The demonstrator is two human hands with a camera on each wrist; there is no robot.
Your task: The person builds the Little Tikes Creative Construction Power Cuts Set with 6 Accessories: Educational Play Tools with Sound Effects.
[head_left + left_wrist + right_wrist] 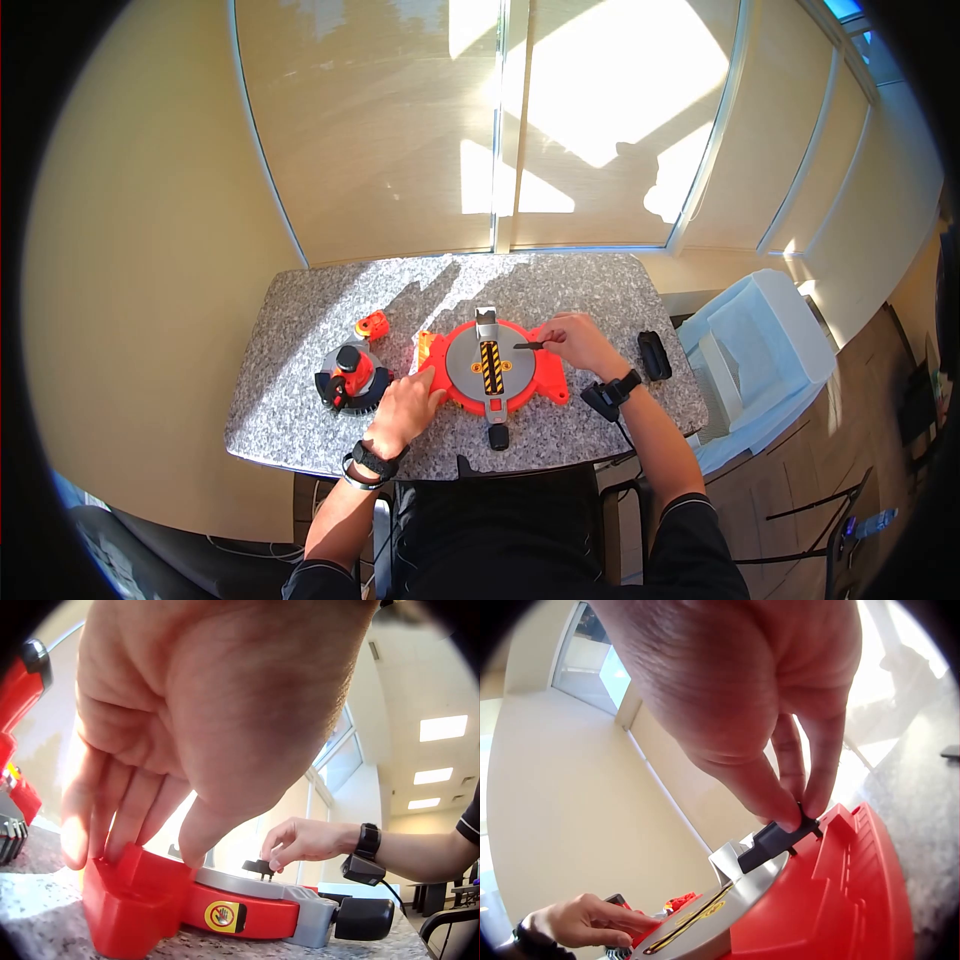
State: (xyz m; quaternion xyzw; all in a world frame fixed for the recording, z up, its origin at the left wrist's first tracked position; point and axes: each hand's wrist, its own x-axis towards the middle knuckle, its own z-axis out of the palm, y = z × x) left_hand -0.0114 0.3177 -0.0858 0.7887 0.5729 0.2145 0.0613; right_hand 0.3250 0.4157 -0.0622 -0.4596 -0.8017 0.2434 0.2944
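A red toy saw base [553, 383] with a grey round turntable [463, 372] lies flat at the front middle of the table. The turntable carries a yellow-and-black striped strip and a black-knobbed handle [498, 437] toward the person. My left hand [405, 408] rests on the base's left end, its fingers fairly straight against the red plastic. Between thumb and fingertips my right hand [578, 340] pinches a small black plastic piece [776, 841] over the right side of the base. Two short pegs point down from this piece, close above the red surface.
Left of the base stands a red and black toy saw head [352, 378] with a grey part. Behind it lies an orange-red piece [372, 325]. A black case [653, 355] sits near the right edge of the granite-patterned table [590, 285]. A pale blue-white chair [765, 340] stands beyond.
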